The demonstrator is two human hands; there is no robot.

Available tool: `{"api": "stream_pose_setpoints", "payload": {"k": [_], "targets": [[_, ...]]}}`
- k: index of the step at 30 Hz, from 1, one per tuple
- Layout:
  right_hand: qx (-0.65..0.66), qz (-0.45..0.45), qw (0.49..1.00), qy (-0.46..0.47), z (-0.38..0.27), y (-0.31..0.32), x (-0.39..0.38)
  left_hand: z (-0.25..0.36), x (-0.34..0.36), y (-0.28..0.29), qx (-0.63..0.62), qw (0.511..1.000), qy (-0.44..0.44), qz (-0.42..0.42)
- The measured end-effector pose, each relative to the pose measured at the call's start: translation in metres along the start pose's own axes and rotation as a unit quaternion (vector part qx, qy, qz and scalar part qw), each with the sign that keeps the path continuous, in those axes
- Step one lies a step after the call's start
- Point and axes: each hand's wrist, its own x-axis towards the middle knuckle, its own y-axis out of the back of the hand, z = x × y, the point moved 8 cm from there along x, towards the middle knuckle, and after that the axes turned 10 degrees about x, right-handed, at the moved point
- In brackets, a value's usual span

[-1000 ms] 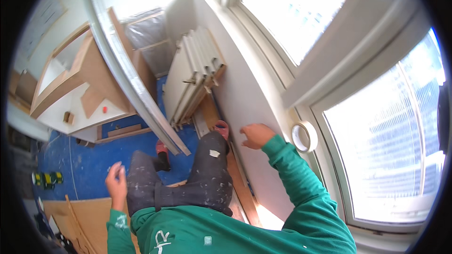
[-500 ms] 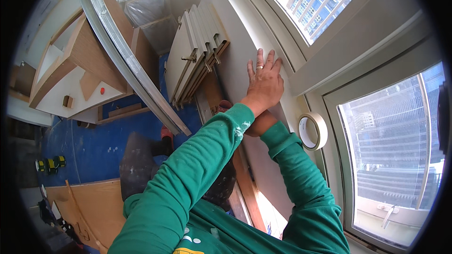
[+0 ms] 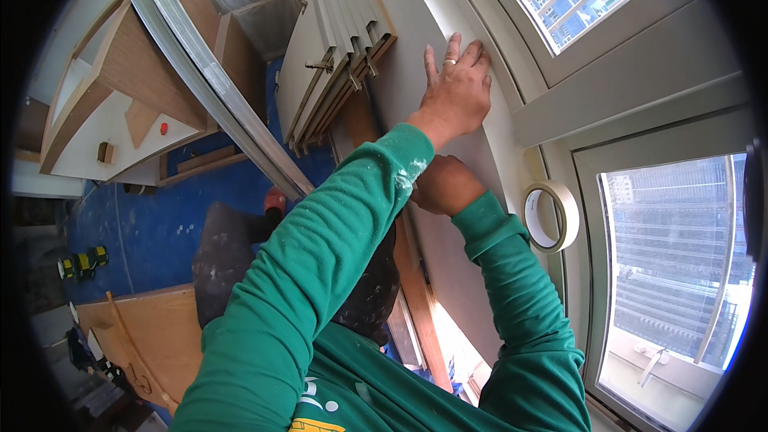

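Head view: your left hand, upper centre, has fingers spread wide by the sill; your right hand is below, grip hidden, left of the tape.

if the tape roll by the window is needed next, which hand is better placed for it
Probably the right hand: it is nearer the tape roll, with its green sleeve close beside it. The left hand is farther up, its arm angled across from the left.

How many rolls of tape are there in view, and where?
1. The cream roll of tape is beside the right sleeve, next to the lower window's frame. Others may be hidden from view.
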Motion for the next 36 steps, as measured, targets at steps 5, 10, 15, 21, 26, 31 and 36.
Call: {"api": "stream_pose_setpoints", "payload": {"k": [5, 10, 15, 21, 26, 31, 36], "targets": [[0.041, 0.018, 0.999, 0.022, -0.003, 0.008, -0.004, -0.022, 0.024, 0.014, -0.044, 0.999, -0.008, 0.025], [0.026, -0.011, 1.0, 0.001, -0.006, 0.008, -0.003, -0.03, 0.034, 0.013, -0.077, 0.993, 0.01, 0.088], [0.036, -0.011, 0.999, 0.009, -0.006, 0.008, -0.002, -0.032, 0.034, 0.008, -0.073, 0.992, 0.007, 0.104], [0.04, -0.019, 0.999, 0.001, -0.003, 0.005, -0.002, -0.028, 0.035, 0.009, -0.081, 0.994, 0.007, 0.067], [0.04, 0.004, 0.999, 0.011, -0.004, 0.006, -0.001, -0.034, 0.04, 0.008, -0.077, 0.995, 0.021, 0.063], [0.034, 0.005, 0.999, 0.015, -0.007, 0.008, 0.0, -0.034, 0.041, 0.01, -0.067, 0.997, 0.018, 0.044], [0.026, 0.002, 1.0, 0.014, -0.01, 0.009, 0.001, -0.037, 0.044, 0.012, -0.059, 0.997, 0.026, 0.043]]}}
